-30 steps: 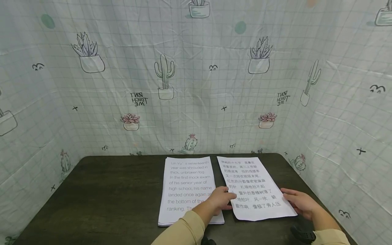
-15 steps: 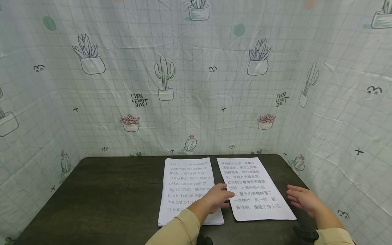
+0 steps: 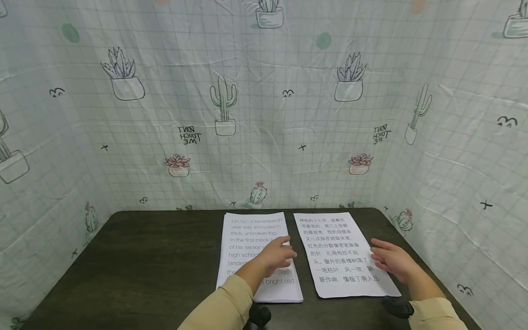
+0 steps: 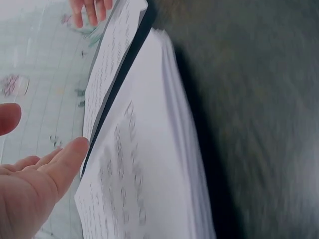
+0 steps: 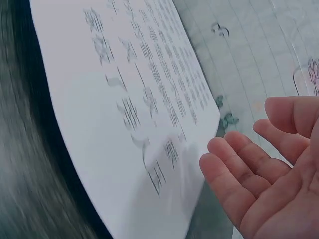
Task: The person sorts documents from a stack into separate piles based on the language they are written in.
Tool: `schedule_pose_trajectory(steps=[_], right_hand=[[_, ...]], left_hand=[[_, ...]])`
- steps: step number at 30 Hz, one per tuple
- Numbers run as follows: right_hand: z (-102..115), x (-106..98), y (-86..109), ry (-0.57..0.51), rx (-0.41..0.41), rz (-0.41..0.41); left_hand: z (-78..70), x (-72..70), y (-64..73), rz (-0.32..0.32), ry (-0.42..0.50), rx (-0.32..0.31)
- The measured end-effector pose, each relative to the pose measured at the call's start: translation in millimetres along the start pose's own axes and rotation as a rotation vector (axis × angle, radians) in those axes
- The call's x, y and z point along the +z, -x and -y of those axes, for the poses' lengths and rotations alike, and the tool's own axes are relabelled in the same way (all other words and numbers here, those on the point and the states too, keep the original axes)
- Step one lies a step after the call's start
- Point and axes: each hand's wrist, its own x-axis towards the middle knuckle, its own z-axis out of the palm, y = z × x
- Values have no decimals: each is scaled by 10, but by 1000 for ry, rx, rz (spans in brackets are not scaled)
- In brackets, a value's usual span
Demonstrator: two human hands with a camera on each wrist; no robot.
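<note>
Head view: on the dark bench (image 3: 156, 261), a stack of white sheets printed in English (image 3: 274, 292) lies just right of the middle, its top edge close to the bench's far edge. Beside it, across a narrow gap, the white paper printed in Chinese characters (image 3: 340, 288) lies flat nearer the bench's right edge, its upper end toward the far right corner. The left hand (image 3: 269, 259) is over the right part of the English stack and covers some of its lines, fingers spread loosely and holding nothing. The right hand (image 3: 392, 260) is at the right side of the Chinese paper, fingers extended and apart, likewise without anything in them. A patterned curtain (image 3: 264, 59) stands beyond the far edge.

Left wrist view: the left thumb and fingers are wide apart above the stack, whose side shows several layers; contact cannot be told.

Right wrist view: the right thumb stands apart from the lightly bent fingers, fingertips just beside the Chinese paper's edge; whether they touch it cannot be told.
</note>
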Motion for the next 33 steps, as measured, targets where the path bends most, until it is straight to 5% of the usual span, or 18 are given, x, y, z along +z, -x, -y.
schedule_pose_trajectory(steps=[33], right_hand=[[630, 966, -244, -96, -114, 151]], left_hand=[[154, -1299, 341, -282, -38, 0]])
